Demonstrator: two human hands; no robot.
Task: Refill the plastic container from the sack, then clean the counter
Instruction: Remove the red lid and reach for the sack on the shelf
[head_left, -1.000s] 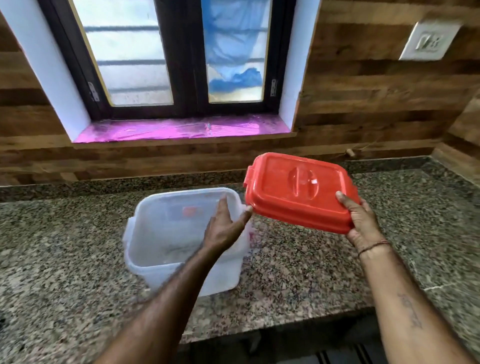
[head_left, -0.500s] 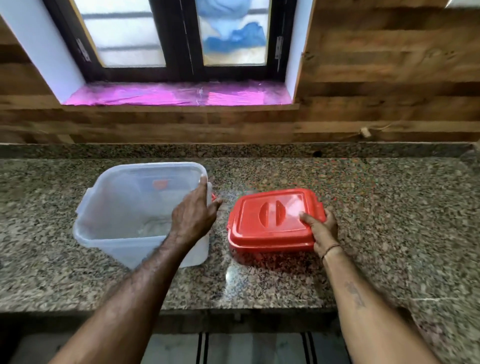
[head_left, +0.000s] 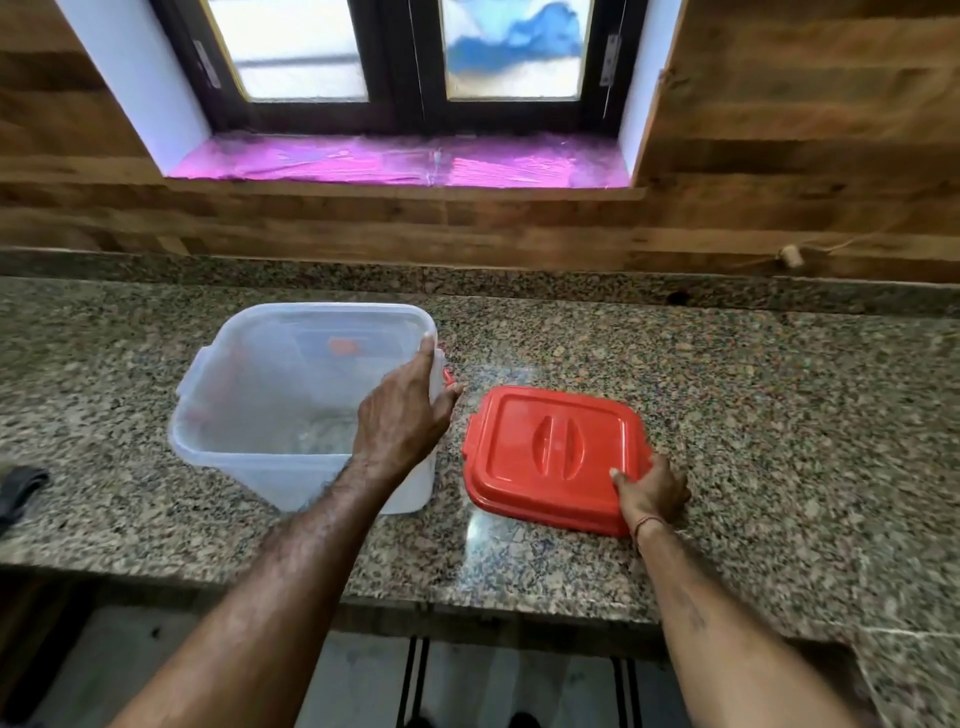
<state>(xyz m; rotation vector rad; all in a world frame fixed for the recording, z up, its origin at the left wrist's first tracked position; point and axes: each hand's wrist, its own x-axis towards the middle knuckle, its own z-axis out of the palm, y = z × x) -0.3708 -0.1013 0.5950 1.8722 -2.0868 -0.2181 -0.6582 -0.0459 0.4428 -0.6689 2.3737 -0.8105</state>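
Two of your hands are on the granite counter (head_left: 727, 395), one on each piece of the set. Your left hand (head_left: 402, 415) grips the right-hand rim of the clear plastic container (head_left: 270, 395), fingers curled over the edge into the opening and thumb outside against the wall. The container stands upright and lidless at about ten o'clock from the middle of the counter; a thin layer of pale contents lies at its bottom, though what they are is too blurred to tell. A small red clip (head_left: 448, 375) shows on its right side just past your fingers.

Your right hand (head_left: 652, 493) closes on the near right corner of the red lid (head_left: 550, 457), thumb on top and fingers tucked beneath the edge. The lid lies handle-side up at about three o'clock from the container, just beside it but apart, a strip of bare counter between them. Whether the lid's near edge rests fully flat under your fingers cannot be told.

At nine o'clock, at the far left edge of the view, a dark object (head_left: 21, 488) lies on the counter, cut off by the frame. Toward twelve o'clock a window (head_left: 410, 52) sits above a shiny pink sill (head_left: 400, 161) set into the wood-panelled wall (head_left: 805, 130).
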